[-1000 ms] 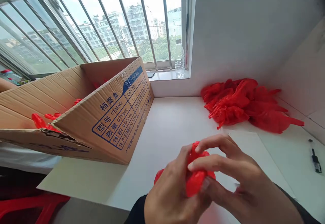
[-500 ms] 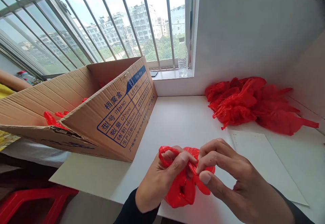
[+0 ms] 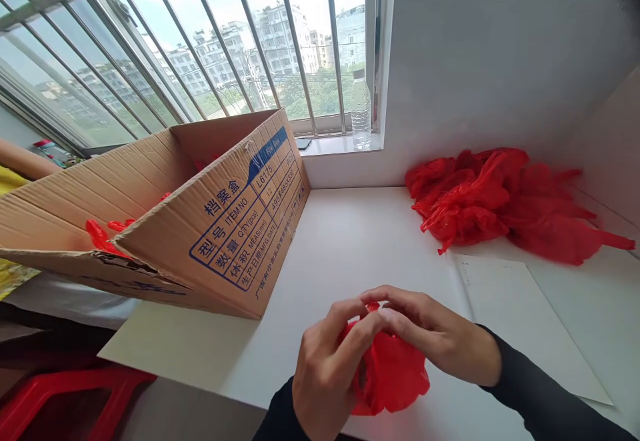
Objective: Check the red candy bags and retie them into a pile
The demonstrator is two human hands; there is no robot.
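Low over the front of the white table, both my hands meet at the top of a red plastic bag (image 3: 397, 371). My left hand (image 3: 333, 354) curls round its left side, thumb and fingers gripping the gathered top. From the right, my right hand (image 3: 425, 327) pinches the same top, its fingertips touching those of the left. The bag hangs bunched and rounded below the fingers. What may be inside it is hidden. Several more red plastic bags (image 3: 480, 194) lie in a crumpled heap at the back right, against the wall.
A cardboard box (image 3: 250, 227) with red plastic inside stands at the left. White paper (image 3: 530, 321) lies on the right of the table (image 3: 345, 241). A clear bottle (image 3: 361, 111) stands on the windowsill. A red stool (image 3: 75, 394) and another person's arm (image 3: 25, 161) show at left.
My right hand has moved left and closed onto the bag's top beside my left hand. My left hand has turned over, and the loop round its fingers no longer shows.
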